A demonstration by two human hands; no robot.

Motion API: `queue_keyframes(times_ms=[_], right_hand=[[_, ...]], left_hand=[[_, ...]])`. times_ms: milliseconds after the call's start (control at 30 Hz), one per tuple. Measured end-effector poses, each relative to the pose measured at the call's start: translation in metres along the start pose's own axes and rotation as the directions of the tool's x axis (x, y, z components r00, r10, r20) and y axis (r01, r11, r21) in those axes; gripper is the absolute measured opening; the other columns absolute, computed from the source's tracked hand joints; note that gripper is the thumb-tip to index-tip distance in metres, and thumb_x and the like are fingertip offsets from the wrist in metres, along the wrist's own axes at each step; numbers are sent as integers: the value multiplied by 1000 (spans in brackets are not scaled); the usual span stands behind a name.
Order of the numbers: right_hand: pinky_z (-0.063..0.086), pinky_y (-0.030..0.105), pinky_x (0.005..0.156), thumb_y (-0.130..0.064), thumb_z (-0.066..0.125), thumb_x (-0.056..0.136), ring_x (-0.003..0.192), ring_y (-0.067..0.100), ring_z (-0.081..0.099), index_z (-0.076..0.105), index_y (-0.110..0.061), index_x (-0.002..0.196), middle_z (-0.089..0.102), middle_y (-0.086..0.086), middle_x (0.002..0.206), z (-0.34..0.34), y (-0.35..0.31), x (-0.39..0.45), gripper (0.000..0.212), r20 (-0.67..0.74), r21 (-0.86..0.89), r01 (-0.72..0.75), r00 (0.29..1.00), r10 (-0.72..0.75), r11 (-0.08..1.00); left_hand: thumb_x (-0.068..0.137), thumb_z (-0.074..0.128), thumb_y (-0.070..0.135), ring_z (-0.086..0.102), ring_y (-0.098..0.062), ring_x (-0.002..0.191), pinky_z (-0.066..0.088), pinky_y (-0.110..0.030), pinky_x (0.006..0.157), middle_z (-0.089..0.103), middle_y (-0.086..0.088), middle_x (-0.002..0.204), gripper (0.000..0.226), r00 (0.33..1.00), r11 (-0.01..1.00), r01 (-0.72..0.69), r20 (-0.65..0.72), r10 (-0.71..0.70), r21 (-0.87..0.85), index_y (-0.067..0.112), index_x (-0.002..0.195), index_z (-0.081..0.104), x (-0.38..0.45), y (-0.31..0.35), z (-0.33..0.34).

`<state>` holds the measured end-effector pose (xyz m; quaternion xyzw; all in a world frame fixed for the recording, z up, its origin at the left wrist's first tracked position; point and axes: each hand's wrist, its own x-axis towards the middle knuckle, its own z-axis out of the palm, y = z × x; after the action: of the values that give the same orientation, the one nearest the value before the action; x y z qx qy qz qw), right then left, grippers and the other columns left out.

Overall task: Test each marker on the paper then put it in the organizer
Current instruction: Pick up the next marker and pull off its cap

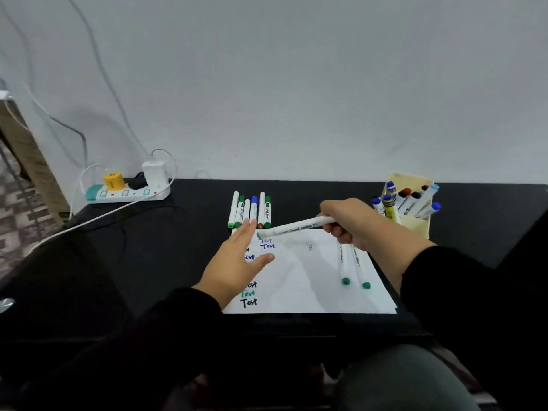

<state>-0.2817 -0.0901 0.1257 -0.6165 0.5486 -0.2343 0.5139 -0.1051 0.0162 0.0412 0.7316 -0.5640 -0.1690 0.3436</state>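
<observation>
flanking the paper (311, 280): marker row (250, 210), perhaps seven; organizer (415, 223) right.

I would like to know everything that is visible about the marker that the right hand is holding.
The marker is a slim white barrel, plastic by its look, with dark printed lettering along its side that is too blurred to read. The right hand grips its rear end with curled fingers. It lies nearly level, pointing left, over the far edge of the paper. Its front end looks pale grey-green and blurred, so cap on or off is unclear. It sits just beyond the left hand, apparently not touching it.
</observation>
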Motion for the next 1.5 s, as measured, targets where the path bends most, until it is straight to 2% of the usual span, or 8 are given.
queue_keyframes(times_ms=[133, 267, 400, 667, 1000, 1167, 1267, 1500], right_hand=[[18, 19, 43, -13, 44, 82, 46, 11, 26, 62, -4, 73, 45, 5, 56, -3, -2, -7, 22, 40, 106, 21, 999, -26, 994], [17, 16, 38, -19, 48, 89, 43, 9, 25, 64, -7, 74, 40, 2, 55, 4, 0, -9, 25, 29, 365, -31, 999, 22, 931], [22, 16, 36, -34, 60, 90, 42, 10, 31, 56, -15, 74, 42, 0, 55, 26, 4, -14, 26, 27, 366, -64, 998, 59, 928], [20, 20, 40, -23, 51, 92, 44, 12, 23, 47, -12, 68, 35, 1, 53, 49, 5, -15, 27, -26, 472, -59, 996, 81, 880], [23, 19, 37, -14, 52, 90, 36, 10, 24, 43, -12, 66, 33, -1, 42, 60, 16, -2, 26, -14, 441, 20, 1000, -16, 897], [23, 21, 40, -14, 50, 89, 41, 12, 24, 43, -12, 69, 34, 1, 48, 69, 18, 3, 21, -40, 443, -14, 999, 35, 897], [25, 22, 42, -16, 48, 88, 43, 13, 25, 43, -12, 72, 35, 2, 53, 76, 13, 2, 17, -71, 424, -97, 988, 140, 901], [21, 20, 42, -14, 49, 90, 28, 7, 22, 37, -15, 67, 28, -6, 31, 58, 26, 21, 26, -105, 591, -38, 987, 124, 806]], left_hand=[[91, 60, 31, 54, -11, 107, 51, -31, 88, 53, 9, 125, 46, 999, 998, -30, -46, 27, -55, 29, 135, 48, 0, 21, -2], [91, 60, 21, 53, -12, 65, 46, -19, 52, 55, 10, 89, 30, 997, 993, -15, -82, 5, -119, 22, 121, 61, 0, 28, -5], [88, 64, 21, 52, -12, 62, 42, -18, 49, 59, 5, 86, 28, 996, 987, -14, -94, 0, -157, 22, 116, 64, 1, 34, -5], [89, 63, 28, 40, -11, 50, 30, -12, 37, 51, 1, 68, 15, 997, 980, 75, -6, -78, -183, 25, 103, 66, 3, 35, -16], [91, 59, 28, 58, -9, 68, 51, -28, 77, 68, 1, 77, 17, 972, 961, 159, 209, -112, -227, 18, 82, 69, 1, 32, -29], [92, 57, 29, 52, -10, 61, 50, -23, 63, 63, -1, 72, 21, 974, 972, 159, 187, -126, -172, 14, 87, 70, -1, 32, -28], [94, 54, 31, 35, -9, 47, 28, -13, 41, 44, 3, 58, 25, 993, 996, 80, 92, -77, -27, 12, 83, 66, -5, 29, -22], [91, 59, 27, 61, -7, 69, 53, -18, 69, 68, 3, 78, 17, 933, 927, 299, 274, -234, -227, 14, 90, 70, 3, 5, -44]])
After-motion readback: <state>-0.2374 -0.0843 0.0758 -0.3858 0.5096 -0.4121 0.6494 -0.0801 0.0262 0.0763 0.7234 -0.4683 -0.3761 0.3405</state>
